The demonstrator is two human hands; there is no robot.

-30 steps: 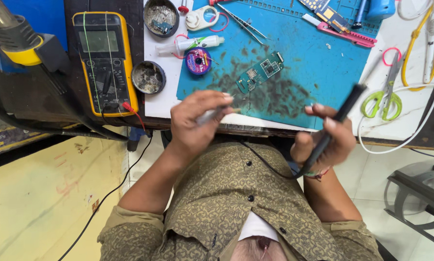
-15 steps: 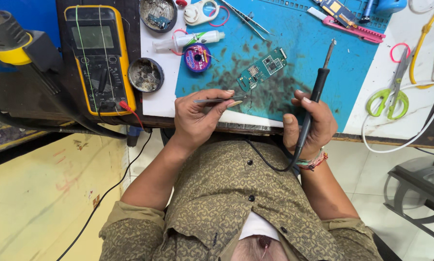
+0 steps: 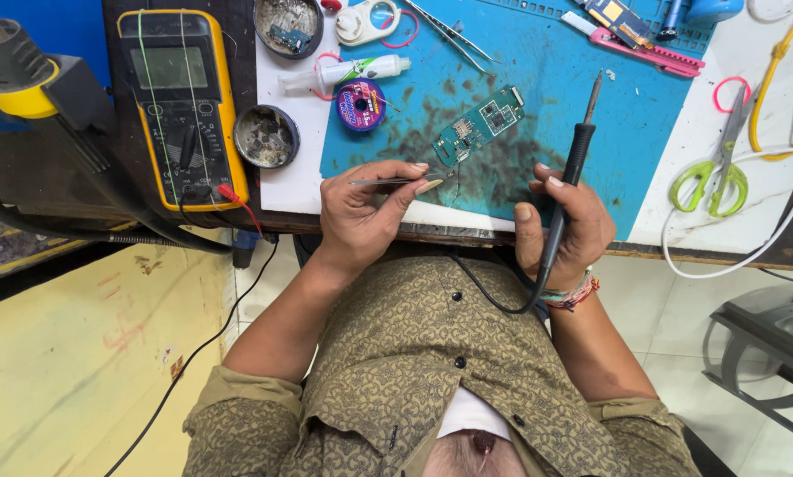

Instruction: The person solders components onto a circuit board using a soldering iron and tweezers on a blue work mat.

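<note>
My left hand (image 3: 366, 210) pinches thin metal tweezers (image 3: 388, 181) that point right, toward a small green circuit board (image 3: 478, 125) lying on the stained blue work mat (image 3: 538, 79). My right hand (image 3: 562, 225) grips a black soldering iron (image 3: 575, 159) by its handle, tip up and tilted right, a little to the right of the board. Its black cord loops down across my patterned shirt. Both hands hover at the near edge of the bench.
A yellow multimeter (image 3: 183, 97) lies at the left with two round metal tins (image 3: 267, 136) beside it. A purple solder-wick spool (image 3: 359, 104), a white tube, spare tweezers (image 3: 449, 31), a pink knife (image 3: 644, 53) and green scissors (image 3: 710, 177) surround the mat. A grey stool (image 3: 767, 344) stands on the right.
Both hands moved up from below the bench edge onto the mat. The soldering iron swung upright, and the tweezers now reach toward the circuit board.
</note>
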